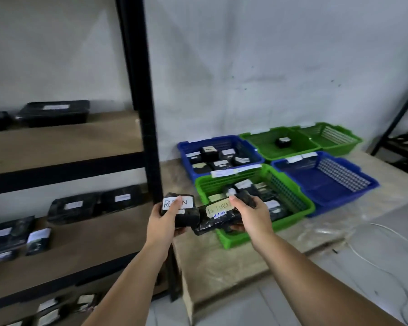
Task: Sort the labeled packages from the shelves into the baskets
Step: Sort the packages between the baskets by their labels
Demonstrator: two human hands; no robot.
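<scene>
We grip a squat black package (178, 209) in our left hand (165, 222), its white label facing up toward us with the thumb laid across the writing. Our right hand (250, 217) clasps a longer black package (218, 218) whose long axis runs left to right, rising slightly toward the right, its pale label up. Both are held in the air just at the near left corner of the nearest green basket (290, 201), their inner ends almost touching.

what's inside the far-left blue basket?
The blue basket holds about seven black wrapped packages with white labels, lying side by side. Label text is too small to read. Anything beneath them is covered.
</scene>
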